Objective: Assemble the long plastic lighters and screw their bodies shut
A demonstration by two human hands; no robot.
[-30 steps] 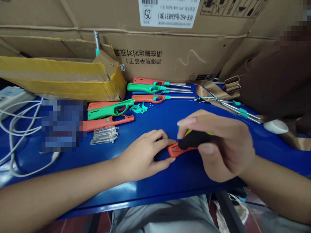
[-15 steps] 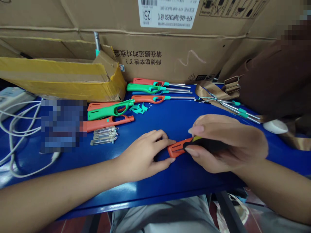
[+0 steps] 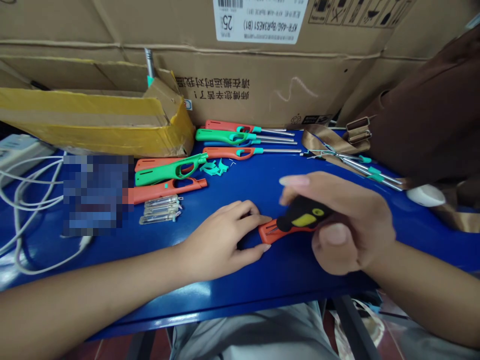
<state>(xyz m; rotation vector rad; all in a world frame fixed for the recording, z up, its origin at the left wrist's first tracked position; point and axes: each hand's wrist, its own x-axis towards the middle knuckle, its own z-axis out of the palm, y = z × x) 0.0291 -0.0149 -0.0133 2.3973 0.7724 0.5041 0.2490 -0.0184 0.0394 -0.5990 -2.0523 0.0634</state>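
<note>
My right hand (image 3: pixel 345 225) is closed round a black and yellow screwdriver handle (image 3: pixel 305 217), whose tip meets the end of an orange lighter shell (image 3: pixel 270 231) lying on the blue table (image 3: pixel 240 280). My left hand (image 3: pixel 221 240) rests on the table with its fingers curled, and its fingertips press the left end of that orange shell. Most of the shell is hidden under my right hand.
Orange and green lighter shells (image 3: pixel 168 172), clear inner parts (image 3: pixel 161 209) and small teal pieces (image 3: pixel 213 167) lie to the left. Finished lighters (image 3: pixel 240 140) lie at the back by cardboard boxes (image 3: pixel 97 120). White cables (image 3: pixel 30 200) are far left; metal tubes (image 3: pixel 367 170) and a brown bag (image 3: pixel 423 115) right.
My right hand has turned the screwdriver handle, so its yellow patch now faces up and my thumb has come round to the front. My left hand has stayed put.
</note>
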